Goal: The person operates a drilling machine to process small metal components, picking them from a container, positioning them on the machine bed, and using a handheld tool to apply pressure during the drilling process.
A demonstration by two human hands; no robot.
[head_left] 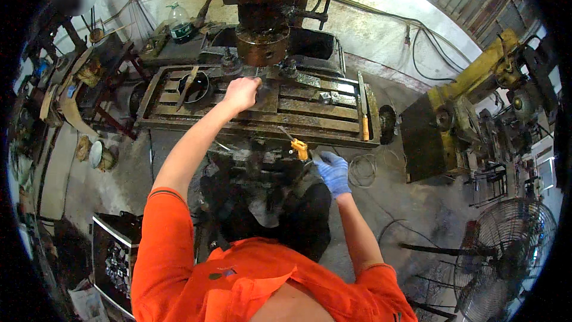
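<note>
My bare left hand (243, 93) reaches over the slotted machine table (208, 120), just below the round rusty spindle head (262, 45). Its fingers are closed; whatever they hold, if anything, is too small to make out. In front of the table's near edge, my right hand (332, 173) wears a blue glove. Its curled fingers are at the back end of a yellow air blow gun (300, 149), whose thin dark nozzle points up and left toward the table. The glove partly hides the grip.
On the table are a dark round pot (195, 88) with a flat stick across it, small metal blocks (326, 98) and a long file (362, 104) with a wooden handle. A clear bottle (179, 22) stands behind. A floor fan (506, 256) stands right, a parts bin (116, 262) lower left.
</note>
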